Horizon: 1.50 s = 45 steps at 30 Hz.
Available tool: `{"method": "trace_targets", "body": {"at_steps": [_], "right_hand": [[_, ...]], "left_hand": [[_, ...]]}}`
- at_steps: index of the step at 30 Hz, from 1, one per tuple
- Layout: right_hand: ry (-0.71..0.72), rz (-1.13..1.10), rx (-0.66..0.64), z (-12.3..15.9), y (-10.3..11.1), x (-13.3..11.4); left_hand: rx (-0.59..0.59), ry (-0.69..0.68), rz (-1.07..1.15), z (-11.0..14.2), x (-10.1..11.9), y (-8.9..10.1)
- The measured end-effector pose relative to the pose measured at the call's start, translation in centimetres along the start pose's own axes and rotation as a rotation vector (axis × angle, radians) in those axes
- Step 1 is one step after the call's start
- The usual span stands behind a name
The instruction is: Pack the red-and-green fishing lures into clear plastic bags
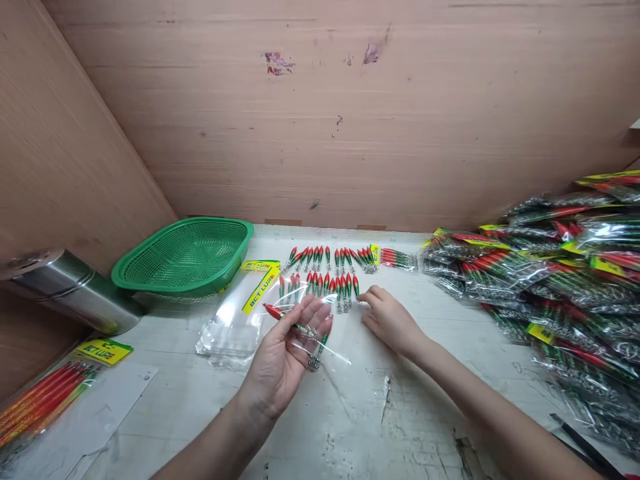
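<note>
- Left hand (285, 357): fingers half-open, thumb pinning a lure (274, 311); loose hold could drop it.
- Right hand (389, 320): fingers curled beside lure row (349, 285), grip unclear; crowded hooks (346, 307) could tangle.

And there's the green basket (183, 257), tucked into the far left corner of the table (425, 433); nearer along the left edge gleams a metal cylinder (77, 290), then an orange lure packet (45, 403), white paper (103, 417) beside it. Near right corner, a dark tool (593, 447)! Beyond the far edge rises a stained wooden panel (400, 133).
</note>
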State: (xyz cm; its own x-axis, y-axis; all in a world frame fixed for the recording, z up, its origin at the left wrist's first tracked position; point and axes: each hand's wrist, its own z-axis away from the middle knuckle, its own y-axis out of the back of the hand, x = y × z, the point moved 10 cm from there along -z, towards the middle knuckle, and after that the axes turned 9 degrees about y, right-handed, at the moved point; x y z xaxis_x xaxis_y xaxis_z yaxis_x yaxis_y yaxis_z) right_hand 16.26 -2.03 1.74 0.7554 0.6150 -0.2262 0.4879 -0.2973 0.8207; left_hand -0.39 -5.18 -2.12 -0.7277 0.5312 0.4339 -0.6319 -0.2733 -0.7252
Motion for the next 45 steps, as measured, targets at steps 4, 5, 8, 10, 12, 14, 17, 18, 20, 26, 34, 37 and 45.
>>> {"method": "trace_targets", "body": {"at_steps": [4,5,8,10,12,14,17,18,20,26,34,37,45], "right_hand": [[-0.020,0.007,-0.012,0.1,-1.4,0.7],[-0.021,-0.005,-0.005,0.3,-0.6,0.5],[-0.023,-0.076,0.023,1.4,4.1,-0.7],[-0.017,-0.220,0.046,2.2,8.0,-2.3],[0.077,-0.403,-0.024,2.7,10.5,-5.3],[0.168,-0.456,-0.183,2.9,10.7,-8.5],[0.227,-0.343,-0.252,2.4,9.0,-11.3],[0.242,-0.286,-0.210,2.0,8.5,-11.8],[0.288,-0.159,-0.098,1.3,7.7,-12.5],[0.381,0.085,0.082,1.2,7.0,-13.3],[0.316,0.161,0.251,2.3,8.3,-12.8],[0.268,0.137,0.282,2.2,8.7,-12.6],[0.307,0.144,0.301,2.2,9.7,-13.2]], "left_hand": [[0.008,0.014,-0.005,-0.2,-0.4,0.3],[0.007,0.014,-0.004,-0.4,-0.4,0.3],[0.006,0.019,-0.008,-0.7,-0.4,0.4],[0.008,0.029,-0.017,-0.7,-0.4,0.5],[-0.004,0.039,-0.033,-0.6,-0.5,0.3],[-0.027,0.056,-0.055,-0.5,-0.8,0.1],[-0.051,0.100,-0.087,-0.1,-1.6,-0.2],[-0.064,0.118,-0.094,0.0,-1.9,-0.4],[-0.098,0.144,-0.098,0.2,-2.4,-0.8],[-0.191,0.179,-0.177,0.9,-3.6,-1.6],[-0.244,0.175,-0.176,1.3,-3.8,-2.2],[-0.288,0.199,-0.128,1.4,-4.0,-2.5],[-0.263,0.185,-0.100,1.4,-3.6,-2.4]]}}
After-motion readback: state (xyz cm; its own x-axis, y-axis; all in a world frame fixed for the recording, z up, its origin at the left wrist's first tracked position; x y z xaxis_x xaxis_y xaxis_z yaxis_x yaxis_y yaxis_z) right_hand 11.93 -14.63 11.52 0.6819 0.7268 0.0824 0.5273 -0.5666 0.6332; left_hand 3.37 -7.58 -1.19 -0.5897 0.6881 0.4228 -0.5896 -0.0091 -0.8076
